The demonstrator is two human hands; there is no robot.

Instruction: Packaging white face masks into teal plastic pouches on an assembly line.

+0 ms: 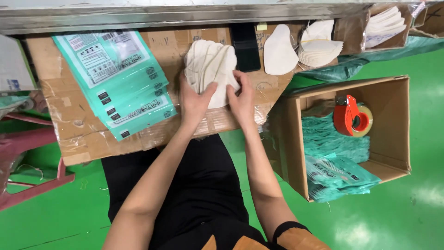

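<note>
A fanned stack of white folded face masks (210, 65) rests on a cardboard work surface (69, 125) in front of me. My left hand (194, 99) grips the stack's near left side, thumb on top. My right hand (241, 95) holds its near right side. Both hands close around the same stack. A pile of teal plastic packaging bags (118, 81) lies fanned out to the left of the hands.
A black phone (246, 46) lies beyond the stack. More white masks (280, 51) and another fanned pile (319, 46) sit at the back right. An open cardboard box (388, 92) on the green floor holds filled teal bags and a red tape dispenser (350, 115). A pink stool (27, 153) stands left.
</note>
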